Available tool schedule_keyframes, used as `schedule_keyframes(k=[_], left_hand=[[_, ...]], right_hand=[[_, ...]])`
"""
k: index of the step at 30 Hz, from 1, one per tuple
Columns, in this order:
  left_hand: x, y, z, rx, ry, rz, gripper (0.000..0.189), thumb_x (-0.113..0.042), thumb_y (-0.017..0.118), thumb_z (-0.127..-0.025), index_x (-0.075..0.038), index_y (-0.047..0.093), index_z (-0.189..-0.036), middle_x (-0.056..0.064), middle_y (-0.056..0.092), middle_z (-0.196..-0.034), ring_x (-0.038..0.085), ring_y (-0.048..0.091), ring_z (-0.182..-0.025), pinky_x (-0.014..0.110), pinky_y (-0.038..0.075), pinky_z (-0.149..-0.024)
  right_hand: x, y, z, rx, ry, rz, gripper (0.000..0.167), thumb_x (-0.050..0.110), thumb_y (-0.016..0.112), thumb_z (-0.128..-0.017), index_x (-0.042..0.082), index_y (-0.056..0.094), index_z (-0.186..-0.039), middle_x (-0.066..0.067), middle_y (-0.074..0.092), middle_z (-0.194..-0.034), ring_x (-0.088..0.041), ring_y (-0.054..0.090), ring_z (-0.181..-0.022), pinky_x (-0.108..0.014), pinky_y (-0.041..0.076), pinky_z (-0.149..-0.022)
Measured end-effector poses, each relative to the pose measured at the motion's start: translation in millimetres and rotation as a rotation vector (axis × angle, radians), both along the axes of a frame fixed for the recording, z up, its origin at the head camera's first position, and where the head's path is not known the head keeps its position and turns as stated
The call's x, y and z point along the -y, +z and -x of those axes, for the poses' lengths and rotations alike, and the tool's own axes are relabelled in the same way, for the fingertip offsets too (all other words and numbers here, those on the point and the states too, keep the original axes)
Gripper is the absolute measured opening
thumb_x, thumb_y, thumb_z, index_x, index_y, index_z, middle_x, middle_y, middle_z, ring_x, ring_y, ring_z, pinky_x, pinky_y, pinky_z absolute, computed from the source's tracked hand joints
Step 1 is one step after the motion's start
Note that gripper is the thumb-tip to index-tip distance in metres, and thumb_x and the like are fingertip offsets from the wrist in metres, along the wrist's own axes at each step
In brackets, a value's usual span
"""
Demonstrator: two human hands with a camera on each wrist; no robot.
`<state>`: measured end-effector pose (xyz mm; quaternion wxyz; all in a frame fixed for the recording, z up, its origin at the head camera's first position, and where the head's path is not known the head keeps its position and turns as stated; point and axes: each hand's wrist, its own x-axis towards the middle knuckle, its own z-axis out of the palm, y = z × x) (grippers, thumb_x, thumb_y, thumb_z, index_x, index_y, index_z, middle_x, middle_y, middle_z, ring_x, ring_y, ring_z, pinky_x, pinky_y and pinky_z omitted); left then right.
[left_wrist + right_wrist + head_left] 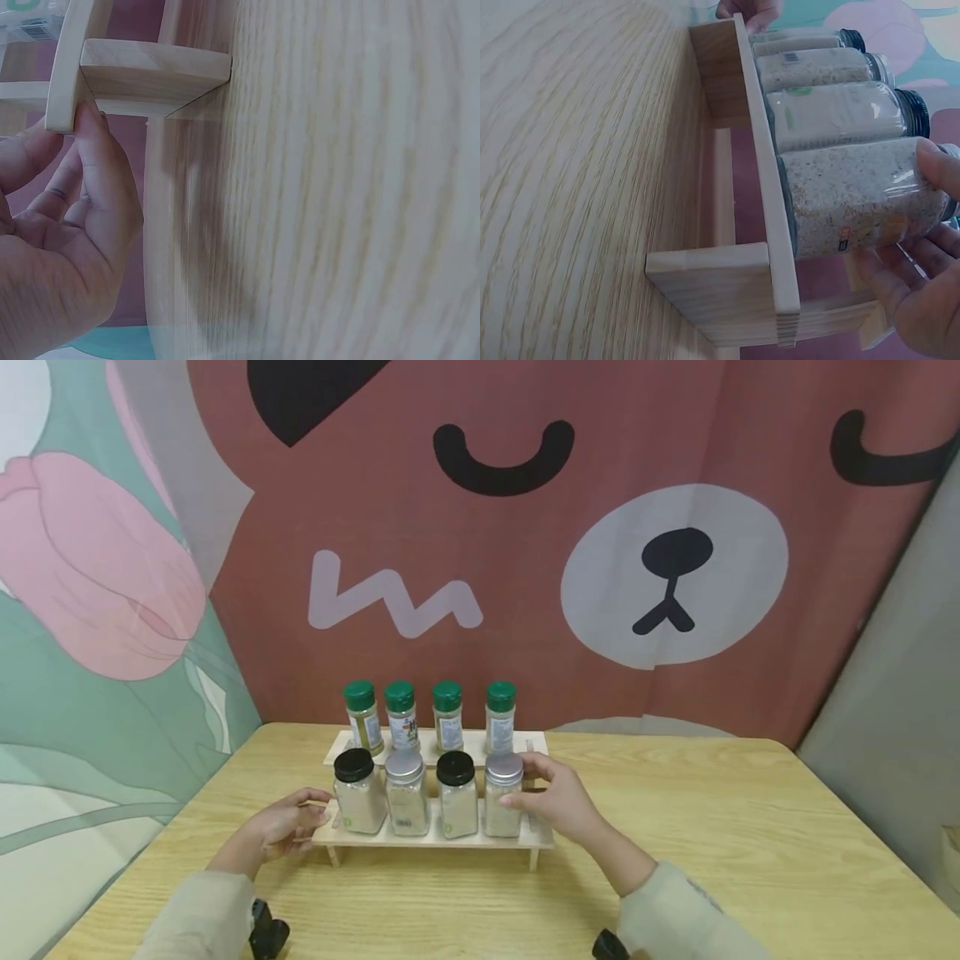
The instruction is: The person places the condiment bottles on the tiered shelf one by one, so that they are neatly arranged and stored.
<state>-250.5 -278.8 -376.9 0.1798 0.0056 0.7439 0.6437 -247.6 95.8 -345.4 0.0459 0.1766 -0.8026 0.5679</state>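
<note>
A two-tier wooden spice rack stands on the table. Its left end is pinched between the thumb and fingers of my left hand, which shows close up in the left wrist view beside the board and a rack leg. At the right end of the lower tier, my right hand grips a silver-lidded spice jar with speckled pale contents, thumb at its front near the lid. Left of it on that tier stand a black-lidded jar, another silver-lidded jar and another black-lidded jar.
Several green-capped seasoning bottles stand in a row on the upper tier behind. The wooden table extends to both sides. A curtain printed with a bear hangs behind it, and a grey wall rises at right.
</note>
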Motion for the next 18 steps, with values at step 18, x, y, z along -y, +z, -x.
schedule_keyframes(k=[18], left_hand=[[5.0,-2.9,-5.7,0.005,0.023,0.037,0.038,-0.002,0.048,-0.084,0.005,0.029,-0.116,0.008,0.045,-0.098,0.014,0.052,-0.071,0.028,0.042,-0.061]], right_hand=[[6.5,-4.7,-1.0,-0.022,0.041,0.005,0.047,0.017,0.074,-0.067,0.004,0.054,-0.107,-0.006,0.057,-0.099,-0.019,0.053,-0.087,-0.033,0.042,-0.075]])
